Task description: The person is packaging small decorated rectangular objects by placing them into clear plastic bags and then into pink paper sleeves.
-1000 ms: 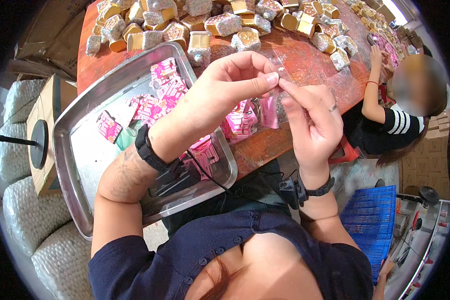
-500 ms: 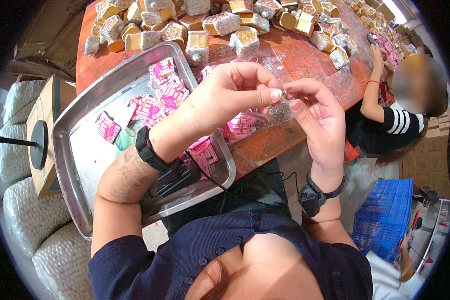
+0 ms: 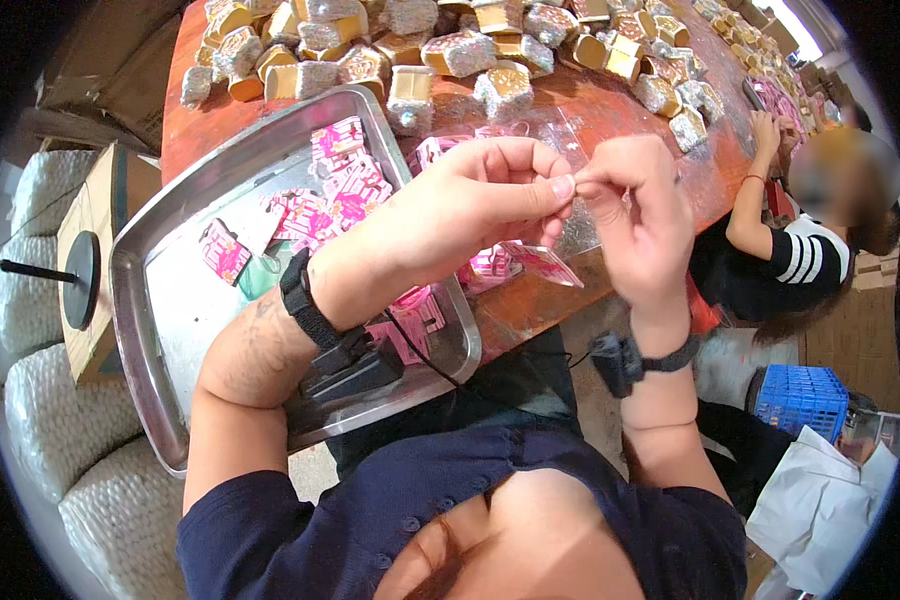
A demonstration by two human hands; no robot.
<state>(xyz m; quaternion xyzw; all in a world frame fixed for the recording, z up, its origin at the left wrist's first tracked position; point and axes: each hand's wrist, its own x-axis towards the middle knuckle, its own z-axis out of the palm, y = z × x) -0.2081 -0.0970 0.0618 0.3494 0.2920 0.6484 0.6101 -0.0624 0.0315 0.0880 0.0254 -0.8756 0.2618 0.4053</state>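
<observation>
My left hand point(image 3: 490, 195) and my right hand point(image 3: 640, 215) meet fingertip to fingertip above the table's near edge. Both are closed in a pinch, and whatever lies between the tips is too small to make out. Just below them a pink printed card point(image 3: 550, 264) shows at a slant; whether it hangs from my fingers or rests on something I cannot tell. Under my left forearm stands a shallow metal tray point(image 3: 150, 420), holding several pink printed cards point(image 3: 355, 190). More pink cards point(image 3: 490, 265) lie on the table beside the tray, partly hidden by my left hand.
Small gold and glittery pieces point(image 3: 460, 55) are heaped along the far side of the red-brown table point(image 3: 570, 110). A person point(image 3: 800, 240) works at the right. A blue crate point(image 3: 800, 400) stands behind, lower right. Bulky white bags point(image 3: 60, 410) and a cardboard box point(image 3: 105, 270) line the left.
My right hand's fingers have closed into a pinch against my left fingertips. A slanted pink card now shows below them. In the lower right background, the blue crate has shifted away.
</observation>
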